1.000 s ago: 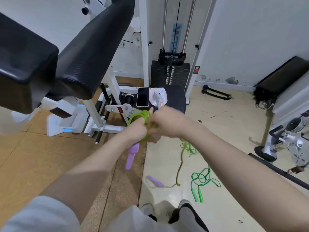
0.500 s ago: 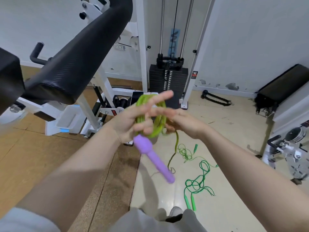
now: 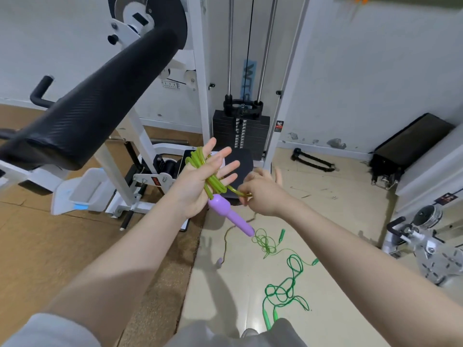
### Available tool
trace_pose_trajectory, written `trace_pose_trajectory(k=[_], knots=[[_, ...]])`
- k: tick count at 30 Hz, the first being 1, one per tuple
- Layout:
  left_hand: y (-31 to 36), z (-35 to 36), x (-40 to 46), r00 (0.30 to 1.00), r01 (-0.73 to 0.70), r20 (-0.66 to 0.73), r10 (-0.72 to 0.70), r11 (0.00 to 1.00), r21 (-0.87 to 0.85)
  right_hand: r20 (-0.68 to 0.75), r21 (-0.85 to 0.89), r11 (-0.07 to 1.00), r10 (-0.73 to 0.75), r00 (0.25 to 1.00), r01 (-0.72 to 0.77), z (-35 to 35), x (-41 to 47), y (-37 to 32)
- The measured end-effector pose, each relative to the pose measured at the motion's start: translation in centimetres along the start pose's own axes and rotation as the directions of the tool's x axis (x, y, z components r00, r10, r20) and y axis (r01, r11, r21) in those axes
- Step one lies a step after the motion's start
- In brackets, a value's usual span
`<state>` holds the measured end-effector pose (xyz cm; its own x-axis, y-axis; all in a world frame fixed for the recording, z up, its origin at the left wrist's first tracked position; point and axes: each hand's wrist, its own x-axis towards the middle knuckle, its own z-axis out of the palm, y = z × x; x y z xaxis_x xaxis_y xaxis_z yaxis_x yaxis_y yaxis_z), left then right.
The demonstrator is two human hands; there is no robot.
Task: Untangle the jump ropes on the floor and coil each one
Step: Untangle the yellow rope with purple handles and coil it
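My left hand [image 3: 200, 181] is held up palm-open with fingers spread, and several loops of the yellow-green jump rope [image 3: 213, 182] are wound around it. One purple handle [image 3: 231, 216] hangs down from the palm. My right hand [image 3: 260, 194] pinches the free strand of that rope just right of the coil. The strand trails down to the second purple handle [image 3: 220, 262] on the floor. A thin light-green rope [image 3: 266, 244] lies tangled on the tiles. A darker green rope [image 3: 288, 291] lies tangled nearer my feet.
A black padded bench arm [image 3: 95, 106] juts in from the left at head height. A white weight machine with a black weight stack [image 3: 240, 131] stands ahead. A black strap [image 3: 313, 161] lies by the wall. More gym equipment [image 3: 426, 236] stands at the right.
My left hand has opened its fingers wider and tilted, with more loops lying across the palm. My right hand has moved right and pulled the strand taut. The camera has tilted upward.
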<state>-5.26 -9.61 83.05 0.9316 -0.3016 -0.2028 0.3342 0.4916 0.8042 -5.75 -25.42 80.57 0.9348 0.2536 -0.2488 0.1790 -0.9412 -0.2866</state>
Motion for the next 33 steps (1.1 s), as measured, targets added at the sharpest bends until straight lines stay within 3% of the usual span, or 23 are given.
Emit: trace_pose_trajectory(k=[3,5,6,8,10,11,15,18,20,22,24,27,29,31,33], knots=[[0.4,0.3,0.4,0.996,-0.089,-0.03,0.088,0.996,-0.032,-0.147,-0.089,0.995,0.02,0.989,-0.033,0.2,0.4,0.1],[0.8,0.1,0.8,0.982,-0.15,-0.094,0.161,0.982,0.112,-0.13,0.097,0.995,-0.023,0.991,0.036,0.6,0.7,0.3],[1.2,-0.2,1.0,0.97,-0.169,-0.125,0.21,0.945,0.28,-0.106,0.237,0.97,-0.023,0.994,0.048,0.8,0.9,0.3],[1.7,-1.6,1.6,0.946,-0.157,-0.106,0.306,0.72,0.676,-0.03,0.495,0.869,0.021,0.999,-0.004,1.1,1.0,0.2],[2.0,-3.7,2.1,0.945,-0.097,-0.069,0.32,0.477,0.873,0.119,0.683,0.724,0.017,0.993,-0.095,0.8,0.5,0.3],[2.1,-4.8,2.2,0.945,-0.067,-0.08,0.318,0.428,0.901,0.187,0.705,0.699,-0.023,0.982,-0.118,0.4,0.3,0.4],[2.2,-8.2,3.0,0.929,0.09,-0.249,0.274,0.486,0.869,0.336,0.71,0.704,-0.308,0.89,-0.024,-0.8,-0.3,-0.3],[1.2,-8.4,3.6,0.918,0.232,-0.32,0.233,0.34,0.912,0.249,0.725,0.672,-0.455,0.855,0.147,-1.5,-0.6,-2.7],[1.0,-7.5,3.2,0.951,0.211,-0.261,0.166,0.27,0.939,0.168,0.731,0.652,-0.46,0.872,0.203,-2.4,-0.1,-4.3],[1.8,-6.3,2.1,0.999,0.036,-0.041,0.011,0.296,0.954,0.074,0.712,0.652,-0.44,0.895,0.262,-3.6,0.5,-5.5],[2.3,-5.9,0.9,0.961,-0.109,0.206,-0.184,0.434,0.894,-0.066,0.686,0.656,-0.374,0.925,0.314,-4.7,1.2,-6.2],[2.6,-6.1,-0.8,0.931,-0.074,0.299,-0.209,0.694,0.716,-0.263,0.689,0.654,-0.176,0.949,0.313,-6.0,2.1,-6.0],[3.1,-6.3,-1.6,0.894,0.005,0.375,-0.246,0.841,0.54,-0.391,0.696,0.648,-0.018,0.92,0.309,-6.4,2.6,-5.0],[3.9,-6.5,-2.1,0.819,0.065,0.515,-0.252,0.933,0.353,-0.446,0.748,0.596,0.125,0.886,0.292,-5.7,3.1,-4.1],[4.9,-6.3,-2.4,0.792,0.072,0.583,-0.181,0.976,0.205,-0.42,0.749,0.612,0.138,0.897,0.256,-4.2,3.6,-4.1]])
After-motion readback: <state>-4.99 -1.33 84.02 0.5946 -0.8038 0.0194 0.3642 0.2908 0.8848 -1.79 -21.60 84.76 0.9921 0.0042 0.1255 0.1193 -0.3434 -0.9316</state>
